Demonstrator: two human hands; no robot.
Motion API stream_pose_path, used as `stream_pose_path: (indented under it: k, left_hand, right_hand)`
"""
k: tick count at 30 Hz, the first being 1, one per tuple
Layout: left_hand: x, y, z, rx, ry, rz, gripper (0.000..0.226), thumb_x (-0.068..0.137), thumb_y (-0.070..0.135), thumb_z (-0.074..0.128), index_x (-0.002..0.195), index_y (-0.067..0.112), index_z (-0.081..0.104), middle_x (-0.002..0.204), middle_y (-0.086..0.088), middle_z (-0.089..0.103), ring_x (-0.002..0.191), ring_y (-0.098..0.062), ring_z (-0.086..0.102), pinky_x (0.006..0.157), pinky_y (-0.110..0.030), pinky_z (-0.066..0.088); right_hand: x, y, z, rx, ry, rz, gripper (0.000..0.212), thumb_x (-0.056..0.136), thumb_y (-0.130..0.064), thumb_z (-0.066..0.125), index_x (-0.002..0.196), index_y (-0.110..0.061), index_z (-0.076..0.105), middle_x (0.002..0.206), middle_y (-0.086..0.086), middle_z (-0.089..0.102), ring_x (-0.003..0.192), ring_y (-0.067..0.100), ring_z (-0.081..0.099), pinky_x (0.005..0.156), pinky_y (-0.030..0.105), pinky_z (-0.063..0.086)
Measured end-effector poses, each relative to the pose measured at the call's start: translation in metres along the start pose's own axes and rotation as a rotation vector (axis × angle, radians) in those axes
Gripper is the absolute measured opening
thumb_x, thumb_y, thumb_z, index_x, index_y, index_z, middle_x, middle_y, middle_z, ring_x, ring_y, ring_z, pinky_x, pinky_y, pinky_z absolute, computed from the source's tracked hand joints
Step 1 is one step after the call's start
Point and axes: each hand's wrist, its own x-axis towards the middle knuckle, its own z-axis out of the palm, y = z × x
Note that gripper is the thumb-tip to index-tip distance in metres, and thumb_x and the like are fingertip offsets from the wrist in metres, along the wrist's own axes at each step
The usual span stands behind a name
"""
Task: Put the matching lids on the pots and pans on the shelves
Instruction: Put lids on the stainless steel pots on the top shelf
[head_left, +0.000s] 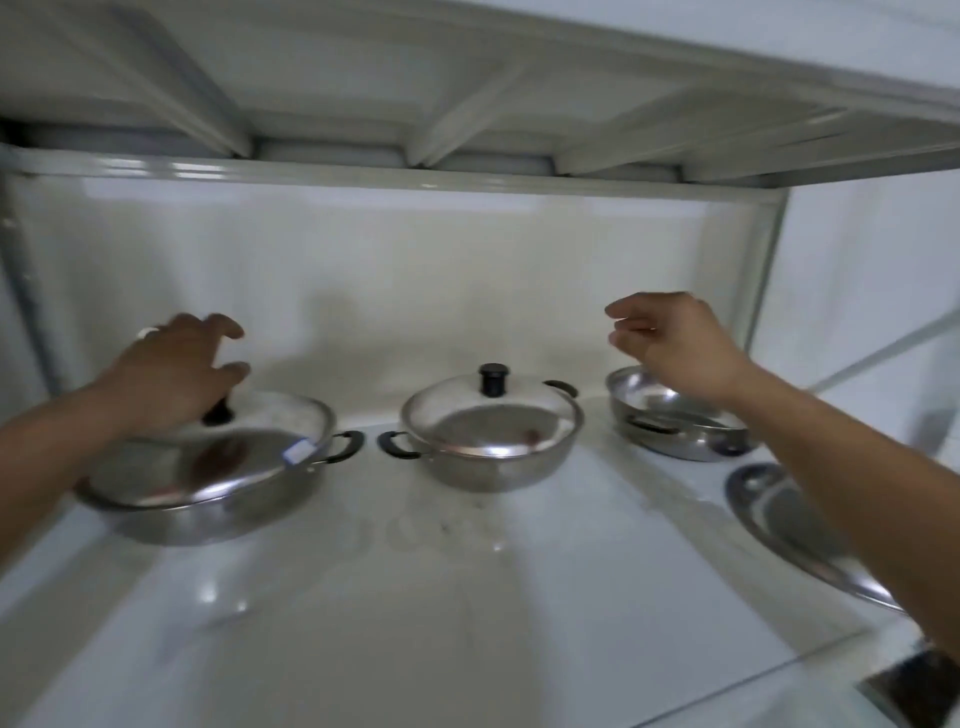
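Three pots (491, 447), two lidded, one loose lid (795, 530), two hands (176, 374)

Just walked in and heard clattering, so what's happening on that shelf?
A person is fitting lids onto steel pots on a white shelf. The left hand is at the black knob of the lid on the left pot. The middle pot is already covered by its lid. The right hand hovers empty above the right pot, which is uncovered, while a loose lid lies at the shelf's right front.
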Motion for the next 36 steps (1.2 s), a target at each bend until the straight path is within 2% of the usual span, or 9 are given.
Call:
stream_pose_path:
  k: [5, 7, 8, 9, 11, 15, 21, 27, 36]
  left_hand:
    - [-0.055, 0.138, -0.013, -0.489, 0.009, 0.186, 0.008, 0.09, 0.026, 0.065, 0.095, 0.023, 0.07, 0.091, 0.0, 0.072, 0.079, -0.022, 0.067, 0.075, -0.029, 0.049]
    - [-0.077, 0.207, 0.005, -0.758, -0.16, 0.223, 0.013, 0.09, 0.01, 0.064, 0.08, 0.013, 0.072, 0.073, -0.01, 0.072, 0.063, -0.022, 0.064, 0.06, -0.023, 0.05]
    - [-0.083, 0.24, 0.022, -0.839, -0.249, 0.211, 0.017, 0.089, 0.005, 0.063, 0.076, 0.008, 0.072, 0.068, -0.018, 0.07, 0.059, -0.022, 0.061, 0.057, -0.023, 0.049]
    - [-0.087, 0.273, 0.04, -0.884, -0.334, 0.182, 0.018, 0.089, 0.005, 0.062, 0.073, 0.004, 0.071, 0.066, -0.023, 0.068, 0.057, -0.021, 0.061, 0.056, -0.026, 0.049]
    - [-0.089, 0.336, 0.081, -0.933, -0.478, 0.063, 0.018, 0.09, 0.012, 0.06, 0.076, 0.005, 0.07, 0.065, -0.017, 0.069, 0.057, -0.02, 0.063, 0.056, -0.03, 0.051]
    - [-0.072, 0.418, 0.147, -1.065, -0.562, -0.321, 0.026, 0.096, 0.028, 0.053, 0.1, 0.003, 0.061, 0.08, -0.013, 0.069, 0.055, -0.021, 0.06, 0.046, -0.025, 0.047]
    - [-0.056, 0.453, 0.184, -1.238, -0.504, -0.599, 0.028, 0.098, 0.028, 0.046, 0.099, 0.005, 0.061, 0.067, -0.009, 0.064, 0.047, -0.018, 0.052, 0.042, -0.022, 0.037]
    - [-0.053, 0.461, 0.191, -1.3, -0.453, -0.638, 0.02, 0.099, 0.022, 0.046, 0.093, 0.007, 0.058, 0.059, -0.005, 0.058, 0.043, -0.015, 0.047, 0.038, -0.019, 0.033]
    - [-0.054, 0.463, 0.193, -1.342, -0.435, -0.652, 0.022, 0.099, 0.023, 0.045, 0.089, 0.008, 0.058, 0.058, -0.004, 0.058, 0.039, -0.013, 0.047, 0.035, -0.016, 0.034]
  right_hand:
    - [-0.062, 0.078, -0.112, -0.093, 0.02, 0.087, 0.011, 0.086, -0.014, 0.074, 0.096, -0.017, 0.078, 0.097, -0.002, 0.078, 0.085, 0.0, 0.071, 0.082, 0.01, 0.05]
    - [-0.079, 0.121, -0.133, -0.261, -0.115, 0.133, 0.003, 0.084, -0.03, 0.075, 0.086, -0.029, 0.074, 0.094, -0.004, 0.078, 0.075, -0.01, 0.067, 0.071, 0.002, 0.046]
    - [-0.084, 0.144, -0.138, -0.359, -0.192, 0.149, 0.015, 0.08, -0.047, 0.073, 0.088, -0.034, 0.072, 0.097, -0.006, 0.078, 0.075, -0.009, 0.066, 0.07, 0.004, 0.045]
    - [-0.09, 0.167, -0.14, -0.444, -0.278, 0.161, 0.031, 0.076, -0.06, 0.069, 0.096, -0.036, 0.072, 0.103, -0.007, 0.077, 0.079, -0.005, 0.067, 0.073, 0.007, 0.045]
    - [-0.099, 0.203, -0.138, -0.523, -0.438, 0.178, 0.047, 0.08, -0.057, 0.068, 0.117, -0.029, 0.071, 0.117, -0.007, 0.072, 0.091, 0.004, 0.066, 0.086, 0.021, 0.048]
    - [-0.106, 0.235, -0.136, -0.439, -0.469, 0.07, 0.035, 0.086, -0.048, 0.067, 0.115, -0.029, 0.072, 0.108, -0.01, 0.071, 0.094, 0.006, 0.062, 0.088, 0.025, 0.047]
    - [-0.095, 0.24, -0.163, -0.374, -0.503, -0.004, 0.038, 0.072, -0.055, 0.07, 0.094, -0.026, 0.076, 0.085, -0.008, 0.072, 0.082, 0.008, 0.065, 0.079, 0.03, 0.051]
    - [-0.026, 0.207, -0.228, -0.055, -0.322, 0.025, 0.014, 0.066, -0.027, 0.087, 0.078, -0.025, 0.082, 0.074, -0.007, 0.079, 0.071, 0.01, 0.072, 0.072, 0.029, 0.055]
    - [0.102, 0.233, -0.101, -0.254, -0.272, 0.099, 0.029, 0.062, -0.042, 0.082, 0.075, -0.016, 0.08, 0.077, 0.005, 0.076, 0.086, 0.025, 0.069, 0.078, 0.037, 0.058]
